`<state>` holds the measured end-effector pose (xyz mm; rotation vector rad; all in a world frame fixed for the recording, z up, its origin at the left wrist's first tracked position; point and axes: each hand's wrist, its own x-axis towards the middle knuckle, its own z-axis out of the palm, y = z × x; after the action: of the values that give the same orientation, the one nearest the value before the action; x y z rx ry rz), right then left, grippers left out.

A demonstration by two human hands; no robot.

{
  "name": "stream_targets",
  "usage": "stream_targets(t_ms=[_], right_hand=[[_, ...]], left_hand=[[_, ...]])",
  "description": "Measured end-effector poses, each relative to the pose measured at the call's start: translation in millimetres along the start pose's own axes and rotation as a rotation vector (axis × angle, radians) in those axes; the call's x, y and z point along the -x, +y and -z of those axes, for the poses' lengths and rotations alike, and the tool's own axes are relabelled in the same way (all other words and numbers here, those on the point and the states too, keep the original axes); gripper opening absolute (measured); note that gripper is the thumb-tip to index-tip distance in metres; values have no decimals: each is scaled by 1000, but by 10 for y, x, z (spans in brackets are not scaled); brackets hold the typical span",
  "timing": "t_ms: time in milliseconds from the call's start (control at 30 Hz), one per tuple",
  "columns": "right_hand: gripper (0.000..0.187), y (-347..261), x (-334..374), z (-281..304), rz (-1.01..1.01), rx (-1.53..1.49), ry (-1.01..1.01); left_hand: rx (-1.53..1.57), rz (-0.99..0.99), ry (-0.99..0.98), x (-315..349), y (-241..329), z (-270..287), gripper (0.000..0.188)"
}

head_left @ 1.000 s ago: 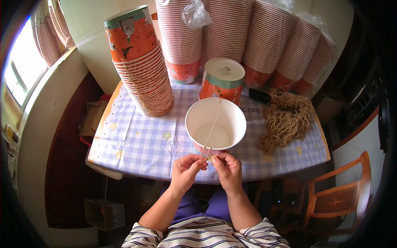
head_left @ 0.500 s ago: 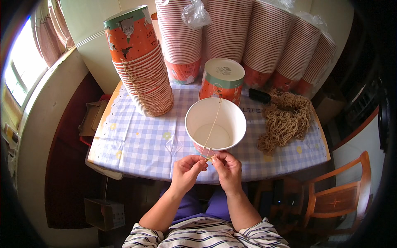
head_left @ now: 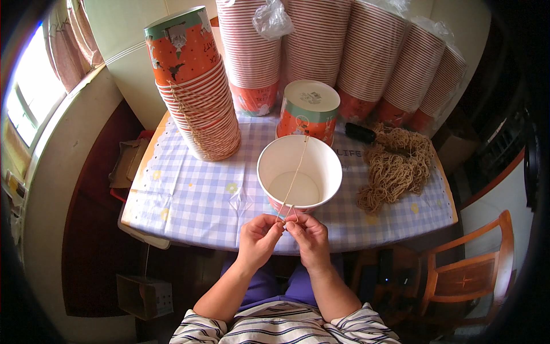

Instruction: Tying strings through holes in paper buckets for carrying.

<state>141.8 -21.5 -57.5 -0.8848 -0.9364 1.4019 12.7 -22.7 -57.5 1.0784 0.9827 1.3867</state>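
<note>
A white-lined paper bucket (head_left: pixel 321 178) stands mouth up near the table's front edge. Tan string (head_left: pixel 297 175) runs across its mouth from the far rim to the near side, where my fingers are. My left hand (head_left: pixel 256 238) pinches the string just in front of the near rim. Close against it, my right hand (head_left: pixel 310 236) pinches the string too, fingertips nearly touching the left ones. A small loop stands up between the hands and the rim. The exact crossing of the strands is hidden by my fingertips.
Behind the bucket sits an upside-down orange and green bucket (head_left: pixel 308 117). A nested stack with strings (head_left: pixel 200 109) leans at the left. Tall plastic-wrapped bucket stacks (head_left: pixel 315 46) line the back. A string bundle (head_left: pixel 396 169) and a black object (head_left: pixel 360 133) lie right. A wooden chair (head_left: pixel 467 275) stands beyond.
My right hand has shifted slightly left, and its fingertips have closed in on the left hand's. The left hand and the bucket have barely moved.
</note>
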Motion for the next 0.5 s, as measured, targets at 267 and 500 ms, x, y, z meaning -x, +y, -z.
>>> stream_targets(t_ms=[267,500], right_hand=[[11,53,-11,-10,63,-9,34],[14,85,-30,-21,127,39,66]], left_hand=[[-55,-35,23,15,-3,-18,10],[-26,-25,12,10,-19,-24,10]])
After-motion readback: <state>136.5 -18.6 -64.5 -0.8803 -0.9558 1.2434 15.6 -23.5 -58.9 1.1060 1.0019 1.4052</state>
